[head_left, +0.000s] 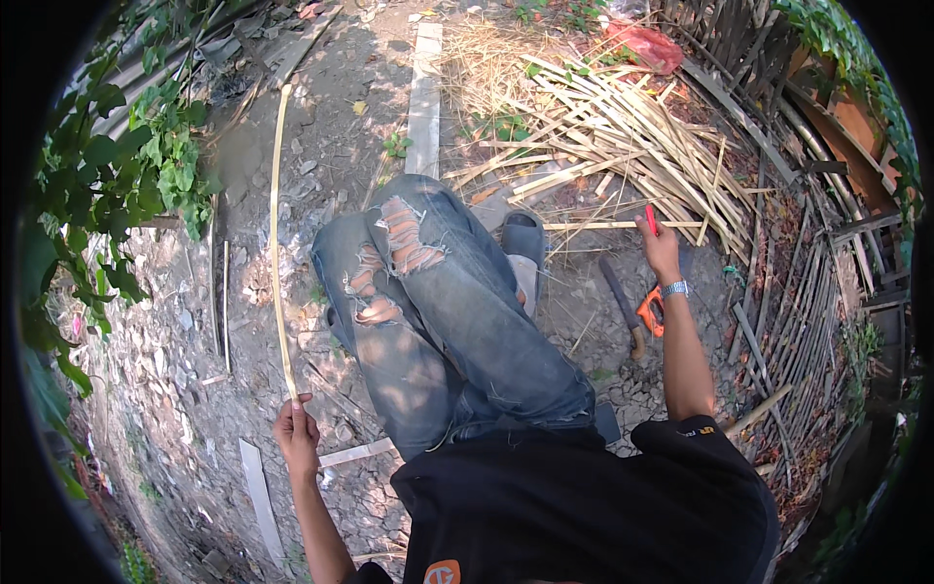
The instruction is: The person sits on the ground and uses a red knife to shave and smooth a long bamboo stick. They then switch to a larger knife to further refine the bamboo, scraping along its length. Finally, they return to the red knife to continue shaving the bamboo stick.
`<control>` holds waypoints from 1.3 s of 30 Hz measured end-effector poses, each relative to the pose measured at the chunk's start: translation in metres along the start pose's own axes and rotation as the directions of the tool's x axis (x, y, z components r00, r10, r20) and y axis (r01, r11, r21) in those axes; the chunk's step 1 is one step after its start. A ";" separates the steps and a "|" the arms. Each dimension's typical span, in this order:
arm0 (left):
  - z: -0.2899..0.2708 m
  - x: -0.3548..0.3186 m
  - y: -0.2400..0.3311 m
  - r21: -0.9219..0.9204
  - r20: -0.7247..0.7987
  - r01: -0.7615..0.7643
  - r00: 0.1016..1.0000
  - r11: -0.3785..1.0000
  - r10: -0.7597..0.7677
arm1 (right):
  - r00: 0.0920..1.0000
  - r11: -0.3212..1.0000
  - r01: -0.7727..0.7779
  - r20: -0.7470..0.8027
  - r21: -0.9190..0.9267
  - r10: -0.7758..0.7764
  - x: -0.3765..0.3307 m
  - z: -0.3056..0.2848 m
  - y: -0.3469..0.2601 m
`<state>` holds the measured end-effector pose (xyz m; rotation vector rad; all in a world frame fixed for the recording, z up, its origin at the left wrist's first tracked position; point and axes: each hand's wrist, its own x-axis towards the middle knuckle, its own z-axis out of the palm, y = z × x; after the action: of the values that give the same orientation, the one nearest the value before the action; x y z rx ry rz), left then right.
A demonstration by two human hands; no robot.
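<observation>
In my left hand (297, 433) the near end of a long, thin, pale wooden strip (276, 234) is pinched between thumb and fingers. The strip stretches away over the ground, left of my knees. Off to the right, my right hand (661, 251) is closed round a slim red pen-shaped tool (651, 218), whose exact kind I cannot make out. That hand is beside a heap of pale wooden strips (623, 146). One strip (593, 226) lies crosswise near its fingers; whether they touch it is unclear.
Near my right forearm lie a long blade with a wooden handle (636, 343) and an orange handle (651, 311). A flat board (424, 97) stretches ahead of my knees. Leafy plants (107, 185) border the left, a wooden fence (749, 58) the right. A red net bag (645, 47) sits behind the heap.
</observation>
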<state>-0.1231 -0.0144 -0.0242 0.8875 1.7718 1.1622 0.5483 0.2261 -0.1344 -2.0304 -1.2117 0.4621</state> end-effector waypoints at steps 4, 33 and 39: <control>-0.035 0.036 -0.041 0.137 -0.219 -0.051 0.972 0.989 0.081 | 0.992 0.998 -0.036 0.121 -0.053 0.042 -0.013 0.020 -0.007; -0.030 0.061 -0.095 0.825 0.239 -0.109 0.956 0.555 -0.168 | 0.683 0.551 -0.682 0.150 0.481 0.715 0.190 0.248 0.026; -0.012 0.071 -0.090 0.766 0.310 -0.186 0.945 0.615 -0.101 | 0.680 0.229 -0.583 0.314 0.780 0.662 0.201 0.249 0.040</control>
<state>-0.1737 0.0140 -0.1234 1.5391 1.9746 0.1364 0.5175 0.4866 -0.3219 -1.4799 0.1059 1.0962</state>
